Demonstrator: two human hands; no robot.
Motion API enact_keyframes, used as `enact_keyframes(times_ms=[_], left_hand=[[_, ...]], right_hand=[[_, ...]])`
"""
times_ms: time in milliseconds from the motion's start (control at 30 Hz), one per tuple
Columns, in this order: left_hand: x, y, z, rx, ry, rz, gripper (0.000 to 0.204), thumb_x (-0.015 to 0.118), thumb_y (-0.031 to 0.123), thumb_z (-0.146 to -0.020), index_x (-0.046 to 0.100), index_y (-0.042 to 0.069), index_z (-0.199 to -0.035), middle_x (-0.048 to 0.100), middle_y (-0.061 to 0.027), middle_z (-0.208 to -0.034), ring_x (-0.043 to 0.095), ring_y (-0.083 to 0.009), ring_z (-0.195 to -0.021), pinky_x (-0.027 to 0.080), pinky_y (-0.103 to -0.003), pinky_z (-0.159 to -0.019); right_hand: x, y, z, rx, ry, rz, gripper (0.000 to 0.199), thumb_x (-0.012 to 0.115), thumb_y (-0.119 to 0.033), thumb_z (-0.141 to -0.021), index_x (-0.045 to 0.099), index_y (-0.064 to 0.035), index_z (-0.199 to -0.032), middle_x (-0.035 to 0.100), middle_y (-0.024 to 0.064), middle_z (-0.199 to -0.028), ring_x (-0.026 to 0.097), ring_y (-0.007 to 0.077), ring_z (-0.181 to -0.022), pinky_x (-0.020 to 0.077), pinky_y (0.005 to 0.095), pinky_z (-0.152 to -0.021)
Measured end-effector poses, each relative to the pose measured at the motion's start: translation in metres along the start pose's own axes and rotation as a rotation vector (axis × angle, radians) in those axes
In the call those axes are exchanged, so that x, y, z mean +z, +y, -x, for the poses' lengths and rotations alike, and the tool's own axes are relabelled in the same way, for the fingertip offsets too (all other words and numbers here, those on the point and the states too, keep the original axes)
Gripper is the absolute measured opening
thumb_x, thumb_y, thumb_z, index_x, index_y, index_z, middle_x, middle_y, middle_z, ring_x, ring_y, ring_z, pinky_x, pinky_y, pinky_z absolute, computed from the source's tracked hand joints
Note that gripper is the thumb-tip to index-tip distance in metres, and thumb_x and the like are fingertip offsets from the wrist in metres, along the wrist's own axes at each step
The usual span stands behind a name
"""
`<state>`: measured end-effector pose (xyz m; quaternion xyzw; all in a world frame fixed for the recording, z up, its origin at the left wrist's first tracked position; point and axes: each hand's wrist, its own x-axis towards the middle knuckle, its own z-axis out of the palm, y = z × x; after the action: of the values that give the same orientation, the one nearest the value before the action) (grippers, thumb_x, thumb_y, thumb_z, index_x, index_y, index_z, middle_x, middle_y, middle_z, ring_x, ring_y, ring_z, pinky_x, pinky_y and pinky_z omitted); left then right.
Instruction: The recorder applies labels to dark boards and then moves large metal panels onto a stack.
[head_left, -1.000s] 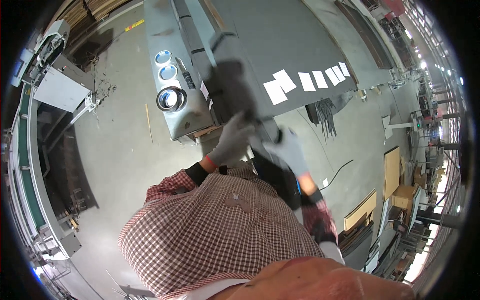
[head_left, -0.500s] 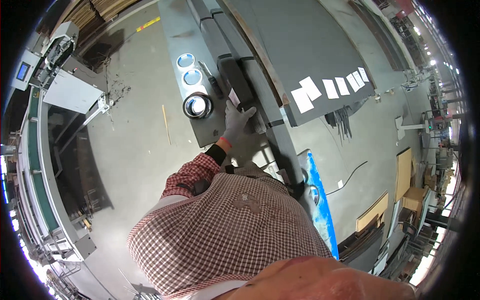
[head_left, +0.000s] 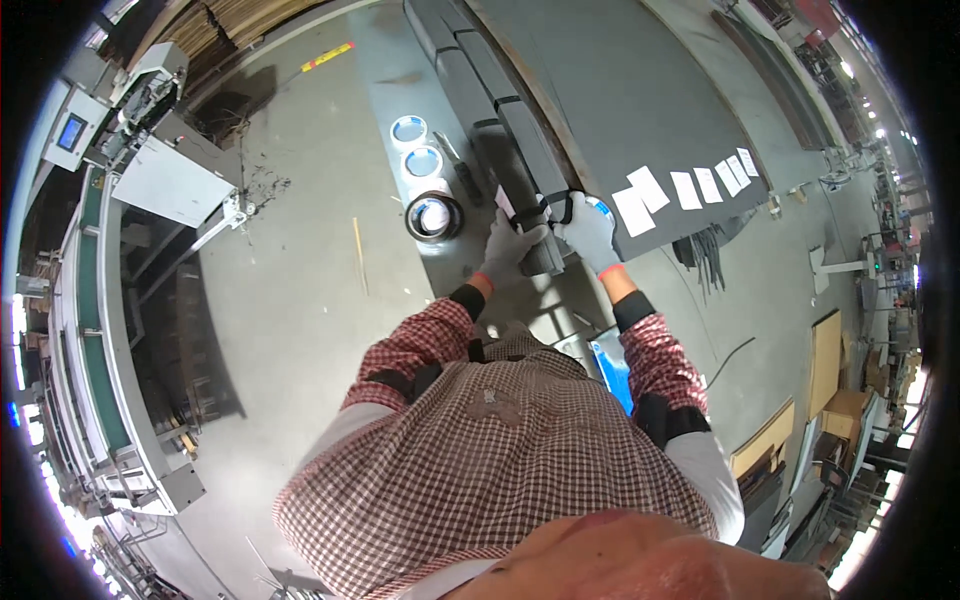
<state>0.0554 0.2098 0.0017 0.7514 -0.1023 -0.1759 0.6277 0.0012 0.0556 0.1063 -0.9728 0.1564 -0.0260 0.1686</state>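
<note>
Both gloved hands close on the near end of a long grey bar (head_left: pixel 520 150) at the counter (head_left: pixel 640 90) edge: left hand (head_left: pixel 508 248) cupping it at 7 o'clock, right hand (head_left: pixel 590 232) gripping at 4 o'clock. Three tape rolls (head_left: pixel 433 215) crowd 9 o'clock; white labels (head_left: pixel 690 185) lie at 3 o'clock.

The long dark bundle (head_left: pixel 520 150) runs up the table (head_left: pixel 640 90) and blocks any straight crossing between its two sides. Left of the bundle, three tape rolls (head_left: pixel 433 215) stand in a row on a narrow strip, leaving only slim gaps between them. Right of the bundle, the grey table surface lies open up to a row of white paper slips (head_left: pixel 690 188). Both gloved hands, left hand (head_left: pixel 508 248) and right hand (head_left: pixel 592 232), crowd the near end.
</note>
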Motion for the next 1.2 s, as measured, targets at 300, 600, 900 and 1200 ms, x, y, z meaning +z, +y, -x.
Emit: enact_keyframes(times_ms=[300, 600, 900, 1200], left_hand=[[-0.005, -0.001, 0.003, -0.003, 0.005, 0.024, 0.096, 0.076, 0.045, -0.063, 0.031, -0.006, -0.132, 0.047, -0.0267, -0.122, 0.05, -0.0374, -0.113, 0.044, -0.041, -0.093], [0.002, 0.025, 0.022, 0.018, 0.042, 0.449, 0.055, 0.062, 0.027, -0.087, 0.039, -0.003, -0.127, 0.055, -0.0173, -0.112, 0.053, -0.0234, -0.104, 0.043, -0.033, -0.09], [0.028, -0.063, 0.14, -0.461, 0.093, 0.389, 0.036, 0.054, 0.024, -0.091, 0.053, 0.0, -0.118, 0.057, -0.0042, -0.108, 0.053, -0.0134, -0.094, 0.044, -0.03, -0.082], [0.181, -0.033, 0.079, 0.691, -0.198, -0.327, 0.039, 0.061, 0.029, -0.087, 0.055, 0.004, -0.117, 0.057, -0.0015, -0.104, 0.054, -0.0133, -0.097, 0.045, -0.027, -0.084]], right_hand=[[0.006, 0.002, 0.016, -0.067, -0.082, -0.003, 0.064, 0.071, -0.033, -0.065, 0.048, -0.0038, -0.117, 0.062, 0.0175, -0.095, 0.062, 0.0318, -0.089, 0.0482, 0.0407, -0.075], [-0.041, 0.063, 0.034, -0.137, -0.021, -0.417, 0.038, 0.056, -0.022, -0.085, 0.047, -0.0084, -0.12, 0.057, 0.0191, -0.109, 0.058, 0.0374, -0.095, 0.0459, 0.0414, -0.08], [0.016, 0.329, 0.179, 0.601, -0.473, -0.596, 0.043, 0.068, -0.035, -0.081, 0.056, -0.0072, -0.111, 0.061, 0.003, -0.083, 0.051, 0.0081, -0.065, 0.0419, 0.0225, -0.058], [0.036, 0.378, 0.164, 0.561, -0.282, -0.659, 0.049, 0.076, -0.033, -0.07, 0.061, 0.0012, -0.101, 0.064, 0.0077, -0.087, 0.059, 0.0133, -0.074, 0.0477, 0.0286, -0.065]])
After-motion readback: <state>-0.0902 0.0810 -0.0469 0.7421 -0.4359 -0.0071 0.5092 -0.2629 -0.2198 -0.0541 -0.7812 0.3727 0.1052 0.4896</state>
